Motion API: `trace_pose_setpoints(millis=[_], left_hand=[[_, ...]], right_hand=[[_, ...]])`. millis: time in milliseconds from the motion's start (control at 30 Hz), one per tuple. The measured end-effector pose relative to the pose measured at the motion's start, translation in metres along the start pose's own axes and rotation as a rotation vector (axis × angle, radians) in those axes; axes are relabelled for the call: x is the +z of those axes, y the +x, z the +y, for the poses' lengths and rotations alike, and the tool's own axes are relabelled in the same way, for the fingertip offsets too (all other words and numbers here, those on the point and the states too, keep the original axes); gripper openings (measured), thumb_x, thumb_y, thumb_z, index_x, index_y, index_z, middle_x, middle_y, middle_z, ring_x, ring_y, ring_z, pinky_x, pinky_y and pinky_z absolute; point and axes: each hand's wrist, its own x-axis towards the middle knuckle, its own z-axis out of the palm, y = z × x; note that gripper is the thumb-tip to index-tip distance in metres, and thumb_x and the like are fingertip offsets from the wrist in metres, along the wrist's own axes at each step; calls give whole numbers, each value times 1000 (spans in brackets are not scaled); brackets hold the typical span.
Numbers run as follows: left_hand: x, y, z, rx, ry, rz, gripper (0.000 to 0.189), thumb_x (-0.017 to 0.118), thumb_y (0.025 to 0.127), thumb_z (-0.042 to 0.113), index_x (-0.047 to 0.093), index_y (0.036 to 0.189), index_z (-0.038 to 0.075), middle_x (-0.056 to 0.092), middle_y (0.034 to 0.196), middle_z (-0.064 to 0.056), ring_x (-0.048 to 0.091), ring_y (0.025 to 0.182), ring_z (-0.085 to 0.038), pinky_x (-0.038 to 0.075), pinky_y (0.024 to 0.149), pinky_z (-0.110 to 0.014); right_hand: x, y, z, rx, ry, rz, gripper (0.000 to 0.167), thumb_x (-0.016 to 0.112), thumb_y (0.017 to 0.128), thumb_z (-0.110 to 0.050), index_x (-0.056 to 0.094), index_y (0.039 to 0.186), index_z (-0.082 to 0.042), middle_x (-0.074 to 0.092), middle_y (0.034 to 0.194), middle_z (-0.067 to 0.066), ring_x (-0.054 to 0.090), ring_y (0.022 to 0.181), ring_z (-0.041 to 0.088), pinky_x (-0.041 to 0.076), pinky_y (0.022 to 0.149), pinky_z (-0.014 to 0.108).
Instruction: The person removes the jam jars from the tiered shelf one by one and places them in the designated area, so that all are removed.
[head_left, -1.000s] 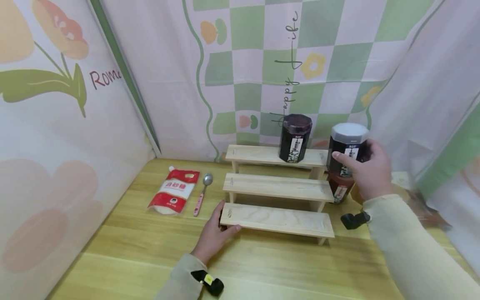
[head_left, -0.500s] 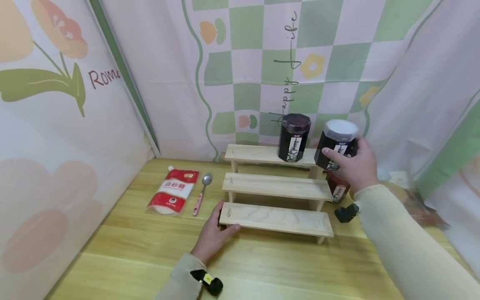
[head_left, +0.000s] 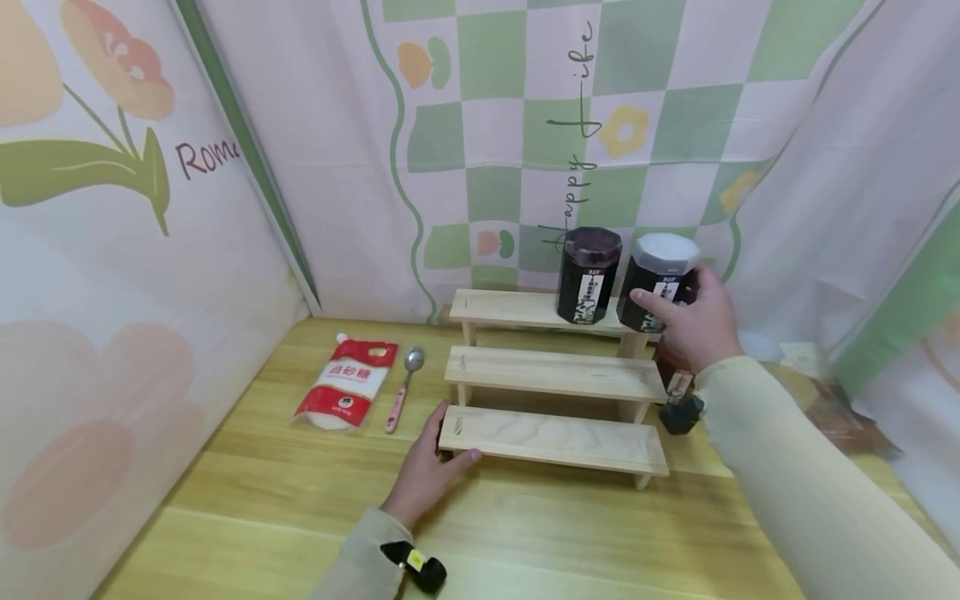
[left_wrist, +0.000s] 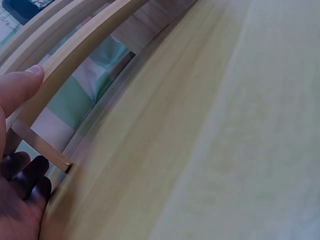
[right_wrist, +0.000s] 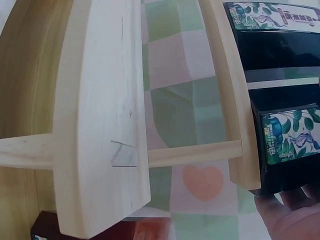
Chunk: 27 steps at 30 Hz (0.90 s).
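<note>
A three-step wooden rack (head_left: 553,437) stands on the table. My left hand (head_left: 426,473) grips the left end of its lowest step; in the left wrist view the thumb (left_wrist: 22,86) lies on the board's edge and the fingers curl below. My right hand (head_left: 703,321) holds a dark eight-sided jar with a white lid (head_left: 666,252) upright at the right end of the top step. In the right wrist view this jar's base (right_wrist: 290,137) sits right at the board. Beside it on the same step stands a dark-lidded jar (head_left: 589,279).
Behind the rack's right end, a reddish jar (head_left: 672,372) is partly hidden by my right arm. Farther right lies a brown clear-plastic package (head_left: 847,425). To the left are a red and white sugar bag (head_left: 348,383) and a pink-handled spoon (head_left: 405,387). Printed curtains surround the table.
My right hand has carried the white-lidded jar leftward, from above the reddish jar to the top step beside the other dark jar. The left hand has stayed on the rack.
</note>
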Motion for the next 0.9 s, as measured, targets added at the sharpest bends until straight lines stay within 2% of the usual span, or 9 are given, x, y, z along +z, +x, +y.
trace_pose_setpoints(millis=[200, 533, 767, 900], left_hand=[[0, -1, 0, 10, -8, 0, 103, 78, 85, 45, 17, 161, 12, 32, 161, -15, 32, 146, -36, 29, 117, -53], [-1, 0, -1, 7, -4, 0, 103, 78, 85, 46, 17, 162, 12, 32, 161, -15, 34, 145, -36, 31, 117, -53], [-1, -1, 0, 9, -6, -5, 102, 78, 86, 44, 17, 162, 12, 33, 160, -15, 35, 144, -36, 31, 117, -53], [0, -1, 0, 7, -7, -6, 101, 78, 86, 43, 18, 162, 13, 34, 160, -15, 35, 144, -36, 31, 116, -53]], right_hand=[[2, 2, -4, 25, -23, -31, 115, 73, 79, -66, 9, 163, -19, 14, 167, 15, 14, 150, 42, 18, 117, 67], [6, 4, -6, 25, -7, -43, 111, 72, 82, -64, 8, 163, -22, 12, 167, 11, 13, 151, 40, 17, 118, 66], [7, 2, -5, 48, -32, -46, 117, 70, 80, -69, 3, 163, -22, 7, 168, 13, 11, 151, 43, 16, 116, 70], [7, 1, 1, 22, -55, -41, 120, 71, 80, -67, -1, 163, -19, 7, 167, 17, 16, 149, 46, 21, 115, 69]])
